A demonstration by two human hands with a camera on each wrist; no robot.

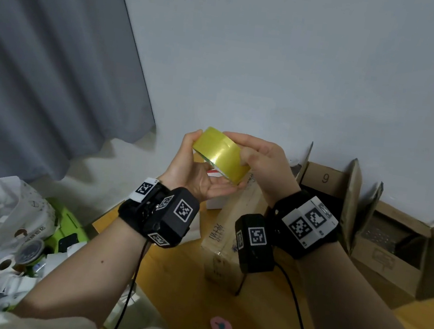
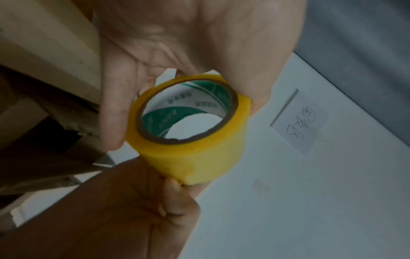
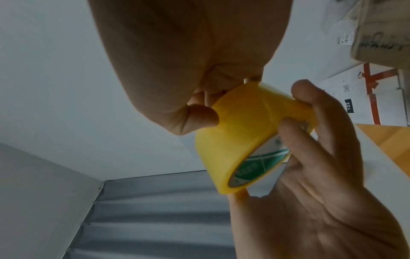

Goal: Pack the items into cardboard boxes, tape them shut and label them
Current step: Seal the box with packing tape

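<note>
Tape roll (image 1: 221, 154) sat between both hands — left hand (image 1: 199, 167) cradled it, right hand (image 1: 260, 156) pinched its rim — core axis roughly level, closed box (image 1: 233, 221) below.

Black wrist cameras (image 1: 168, 217) bearing checkered tags, cabled.

Your head camera looks forward and down from above both wrists, taking in the wall (image 1: 304, 65), the curtain (image 1: 45, 61) and the boxes (image 1: 387, 240) beyond your fingers. The left wrist camera sits close under the left hand (image 2: 177, 52), looking along the palm, with the tape (image 2: 190, 126) just past the fingertips. The right wrist camera looks out along the right hand (image 3: 188, 52), very near, with wall and curtain behind the fingers. All three views share the tape and both hands; the head view stands farthest back.
</note>
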